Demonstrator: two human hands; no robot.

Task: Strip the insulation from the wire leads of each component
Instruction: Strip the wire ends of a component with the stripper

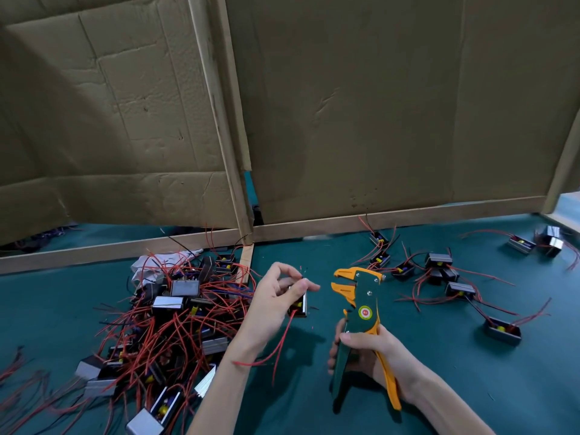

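Head view, looking down on a green desk (455,372). Two bare forearms are seen reaching in from the near edge.

The left grip (273,299) is raised above the desk near the middle of the scene. A small black and silver component (299,304) is pinched between its thumb and curled fingers. Red wire leads (284,337) are seen hanging from the component, trailing down and across the left wrist.

The right grip (370,350) is wrapped round the handles of a green and orange wire stripper (364,296), which is held nearly upright. The handles are spread, and the orange jaws at the top are parted and pointed left, toward the component. The jaws are just right of the left fingertips, close but not touching, and no wire is seen between them.

To the left, a tangled pile of components (175,309) with red and black leads is heaped on the desk, with something white and crumpled at its far side. To the right and farther off, loose components (439,271) are scattered, each with its red leads spread out.

At the far side, the desk is closed off by tall cardboard panels (345,105) set on a wooden rail (408,215).
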